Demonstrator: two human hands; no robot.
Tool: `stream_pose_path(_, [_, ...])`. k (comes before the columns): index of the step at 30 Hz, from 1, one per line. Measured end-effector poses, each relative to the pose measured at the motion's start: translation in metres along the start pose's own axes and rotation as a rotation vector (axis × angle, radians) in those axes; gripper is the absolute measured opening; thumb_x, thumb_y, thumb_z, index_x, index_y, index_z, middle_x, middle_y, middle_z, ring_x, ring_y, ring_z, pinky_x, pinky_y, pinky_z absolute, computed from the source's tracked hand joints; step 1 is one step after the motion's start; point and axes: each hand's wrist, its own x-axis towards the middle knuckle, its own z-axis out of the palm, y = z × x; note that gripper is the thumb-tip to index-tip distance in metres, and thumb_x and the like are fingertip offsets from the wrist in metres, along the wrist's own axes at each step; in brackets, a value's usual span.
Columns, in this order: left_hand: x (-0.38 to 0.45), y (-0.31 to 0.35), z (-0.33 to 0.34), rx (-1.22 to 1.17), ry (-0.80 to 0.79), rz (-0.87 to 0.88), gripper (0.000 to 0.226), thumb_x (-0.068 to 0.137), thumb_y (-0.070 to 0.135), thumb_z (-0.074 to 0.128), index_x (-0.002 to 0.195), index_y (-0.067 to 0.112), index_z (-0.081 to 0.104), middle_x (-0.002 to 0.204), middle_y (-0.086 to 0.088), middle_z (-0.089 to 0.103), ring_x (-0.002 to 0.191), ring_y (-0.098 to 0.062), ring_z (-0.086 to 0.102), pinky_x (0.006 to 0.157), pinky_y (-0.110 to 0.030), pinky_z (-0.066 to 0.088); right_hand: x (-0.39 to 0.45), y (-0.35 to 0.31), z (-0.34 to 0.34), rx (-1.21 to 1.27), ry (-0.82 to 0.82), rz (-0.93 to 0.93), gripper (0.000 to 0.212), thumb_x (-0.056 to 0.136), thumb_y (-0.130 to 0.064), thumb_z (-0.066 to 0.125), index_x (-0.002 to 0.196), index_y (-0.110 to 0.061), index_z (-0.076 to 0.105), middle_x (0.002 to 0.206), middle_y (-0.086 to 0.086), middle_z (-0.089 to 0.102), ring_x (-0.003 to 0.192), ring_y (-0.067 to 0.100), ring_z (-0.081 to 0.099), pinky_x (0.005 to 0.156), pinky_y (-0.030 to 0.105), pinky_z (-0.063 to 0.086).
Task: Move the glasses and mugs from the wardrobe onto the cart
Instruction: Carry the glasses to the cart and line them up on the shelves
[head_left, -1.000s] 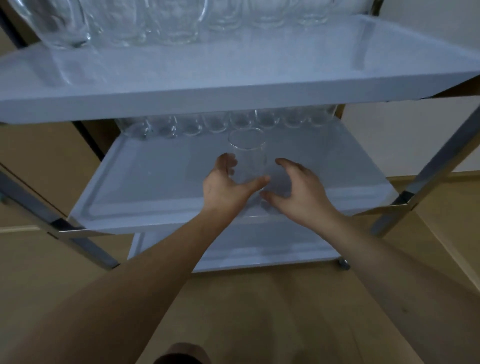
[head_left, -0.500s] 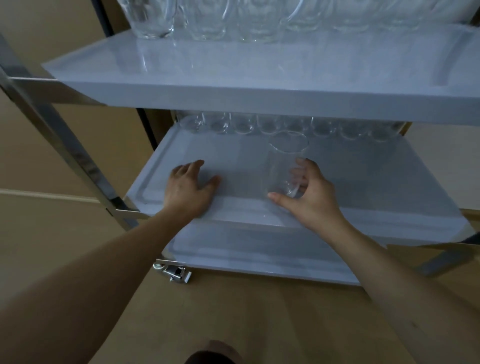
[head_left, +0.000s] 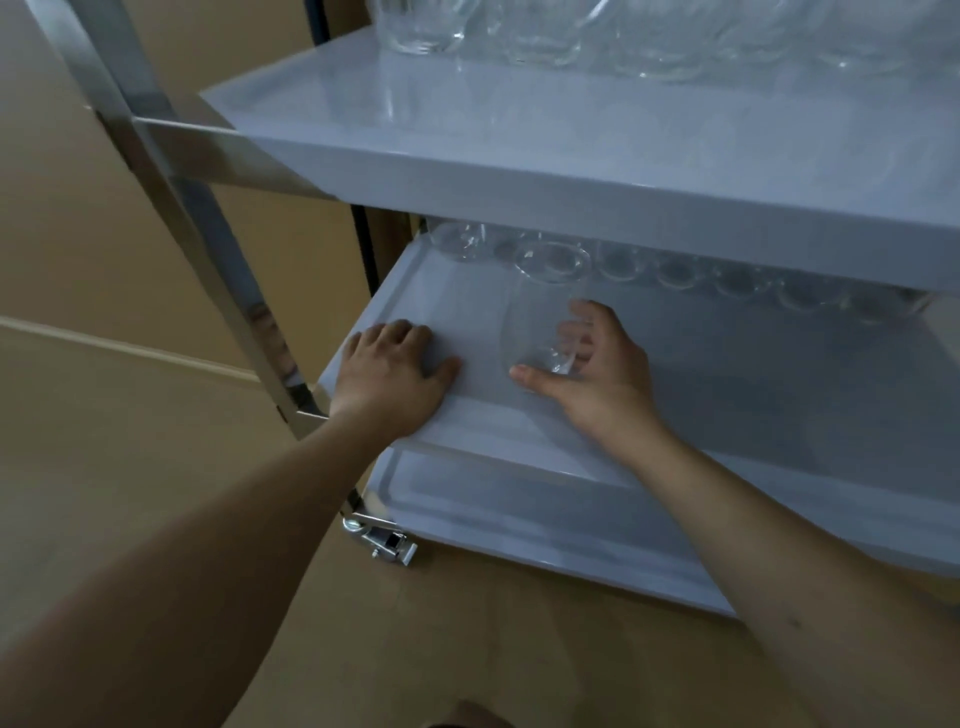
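The right hand (head_left: 597, 374) curls its fingers (head_left: 574, 332) around the lower wall of the glass (head_left: 543, 306), likely light, slippery and fragile, while the left hand (head_left: 389, 374) rests flat beside it.

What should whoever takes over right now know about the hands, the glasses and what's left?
Left hand: flat on the middle shelf, holding nothing.
Right hand: curled round the base of a tall glass that stands upright on that shelf, in front of the back row of glasses.
Done: more glasses on the top shelf.
Left: let go of this glass; the wardrobe is out of view, so the remaining count is unknown.
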Motion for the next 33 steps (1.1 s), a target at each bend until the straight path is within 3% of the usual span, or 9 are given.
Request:
stream_pose_path(8, [0.002, -0.001, 0.003, -0.013, 0.024, 0.002, 0.064, 0.093, 0.07, 0.034, 0.135, 0.025, 0.054, 0.142, -0.003, 0.053, 0.136, -0.028, 0.041, 0.118, -0.045, 0.022, 0.058, -0.023, 0.06, 0.007, 0.007, -0.04, 0.089, 0.06, -0.039, 0.097, 0.133, -0.015, 0.051, 0.123, 0.003, 0.064, 0.106, 0.018, 0.066, 0.097, 0.034, 0.052])
stream_pose_path(14, [0.002, 0.0, 0.007, 0.012, 0.061, 0.011, 0.06, 0.092, 0.068, 0.031, 0.126, 0.025, 0.057, 0.129, -0.002, 0.056, 0.126, -0.028, 0.045, 0.112, -0.045, 0.027, 0.102, -0.033, 0.105, -0.001, 0.013, -0.066, 0.084, 0.063, -0.04, 0.095, 0.13, -0.015, 0.053, 0.118, -0.003, 0.059, 0.104, 0.011, 0.06, 0.084, 0.014, 0.043])
stream_pose_path(18, [0.003, 0.002, 0.009, 0.012, 0.095, 0.003, 0.059, 0.091, 0.068, 0.031, 0.12, 0.025, 0.059, 0.122, -0.003, 0.058, 0.12, -0.027, 0.047, 0.109, -0.046, 0.029, 0.12, -0.039, 0.126, -0.029, 0.017, -0.099, 0.081, 0.063, -0.039, 0.095, 0.128, -0.013, 0.054, 0.117, -0.001, 0.06, 0.105, 0.014, 0.059, 0.085, 0.016, 0.042])
stream_pose_path(24, [0.004, 0.0, 0.014, 0.001, 0.139, -0.004, 0.055, 0.09, 0.066, 0.035, 0.113, 0.023, 0.061, 0.115, -0.001, 0.06, 0.112, -0.025, 0.049, 0.106, -0.044, 0.031, 0.128, -0.038, 0.136, -0.061, 0.012, -0.114, 0.082, 0.067, -0.034, 0.094, 0.134, -0.012, 0.052, 0.129, 0.004, 0.062, 0.112, 0.017, 0.061, 0.099, 0.03, 0.049])
stream_pose_path(33, [0.003, 0.0, 0.012, -0.003, 0.13, -0.015, 0.055, 0.09, 0.065, 0.037, 0.118, 0.023, 0.06, 0.119, -0.002, 0.059, 0.117, -0.025, 0.049, 0.108, -0.044, 0.03, 0.127, -0.034, 0.135, -0.15, -0.012, -0.105, 0.077, 0.067, -0.041, 0.092, 0.127, -0.011, 0.055, 0.123, 0.006, 0.064, 0.113, 0.024, 0.061, 0.096, 0.028, 0.047])
